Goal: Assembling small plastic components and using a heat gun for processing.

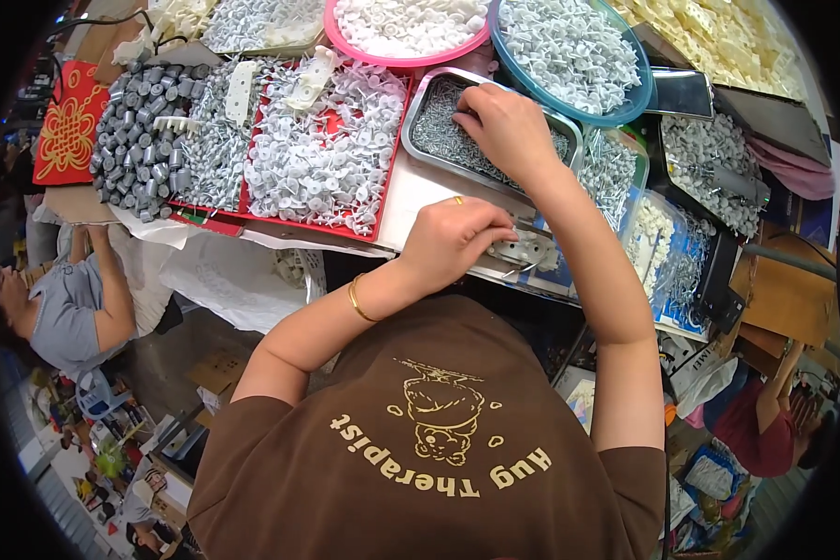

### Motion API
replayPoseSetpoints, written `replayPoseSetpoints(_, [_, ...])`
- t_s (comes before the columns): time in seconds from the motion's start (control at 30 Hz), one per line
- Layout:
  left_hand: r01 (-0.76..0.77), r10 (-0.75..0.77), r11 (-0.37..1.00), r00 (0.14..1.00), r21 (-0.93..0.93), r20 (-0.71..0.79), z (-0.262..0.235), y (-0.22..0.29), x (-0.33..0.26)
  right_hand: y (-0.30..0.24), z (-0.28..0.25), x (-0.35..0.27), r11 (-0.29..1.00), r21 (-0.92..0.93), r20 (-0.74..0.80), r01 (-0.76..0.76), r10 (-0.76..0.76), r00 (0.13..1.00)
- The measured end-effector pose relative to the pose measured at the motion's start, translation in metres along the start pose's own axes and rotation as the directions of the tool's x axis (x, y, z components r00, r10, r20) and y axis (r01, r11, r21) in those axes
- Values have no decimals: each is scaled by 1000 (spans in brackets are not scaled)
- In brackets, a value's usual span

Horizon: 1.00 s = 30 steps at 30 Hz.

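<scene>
My right hand (509,129) reaches into a metal tray (574,140) of small silver screws (439,126). Its thumb and fingers are drawn together among the screws, and whatever lies between the tips is hidden. Closer to me, my left hand (450,245) is closed in a pinch at the table's near edge, a ring on one finger. Its fingertips are right beside a white plastic piece with holes (529,250); I cannot tell whether they grip it or something small.
Left stand a red box of white disc-headed parts (322,173) and a heap of grey cylinders (145,140). Behind are a pink basin (411,58) and a teal basin (642,89) of small parts. A phone (679,93) lies right. Co-workers (75,289) sit on both sides.
</scene>
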<state>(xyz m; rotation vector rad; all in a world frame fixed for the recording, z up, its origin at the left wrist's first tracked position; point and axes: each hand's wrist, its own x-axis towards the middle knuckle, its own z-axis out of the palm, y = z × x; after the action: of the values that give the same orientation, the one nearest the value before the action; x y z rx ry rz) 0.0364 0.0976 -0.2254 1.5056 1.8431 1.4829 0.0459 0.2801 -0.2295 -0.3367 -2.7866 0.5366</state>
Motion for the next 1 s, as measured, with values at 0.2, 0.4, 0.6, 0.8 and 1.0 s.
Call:
replayPoseSetpoints(0.2, [-159, 152, 975, 987, 157, 58, 0, 3, 6, -6, -15, -18, 1000, 23, -81, -16, 18, 997])
replayPoseSetpoints(0.4, [-290, 264, 921, 956, 259, 129, 6, 3, 10, -18, -38, -37, 957, 238, -85, -163, 188, 978])
replayPoseSetpoints(0.6, [-193, 164, 960, 975, 203, 149, 2, 4, 12, -16, -43, -53, 862, 445, -28, -243, 285, 958])
replayPoseSetpoints(0.8, [-8, 212, 892, 891, 452, -401, -118, -47, 100, -16, -61, -80, 768, 524, -45, -367, 455, 889])
replayPoseSetpoints(1.0, [461, -201, 629, 874, 626, -442, -233, -182, 189, -30, -69, -87, 755, 549, -7, -359, 434, 901])
